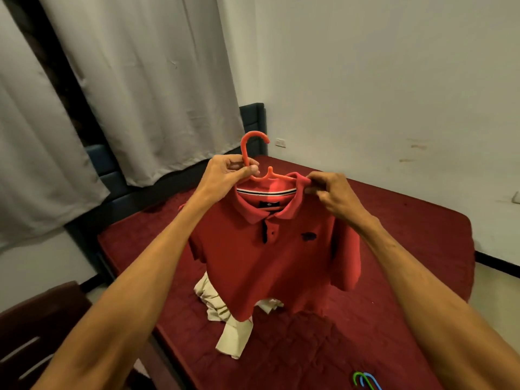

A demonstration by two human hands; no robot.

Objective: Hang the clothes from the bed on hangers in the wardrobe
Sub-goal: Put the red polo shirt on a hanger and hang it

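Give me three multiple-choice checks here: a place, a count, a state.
1. Where is the beige garment? A on the bed, below the held red shirt; B on a chair; C on the floor.
2. How many spare hanger hooks show on the bed? A one; B two; C four.
3. What is the right hand doing? A hanging idle; B gripping the hook; C pinching the shirt's collar.
Answers: 1 A: it lies crumpled on the bed. 2 B: one green, one blue. 3 C: fingers pinch the collar.

A cream garment (225, 313) and two hangers (365, 381) lie on the bed (408, 249); elsewhere open.
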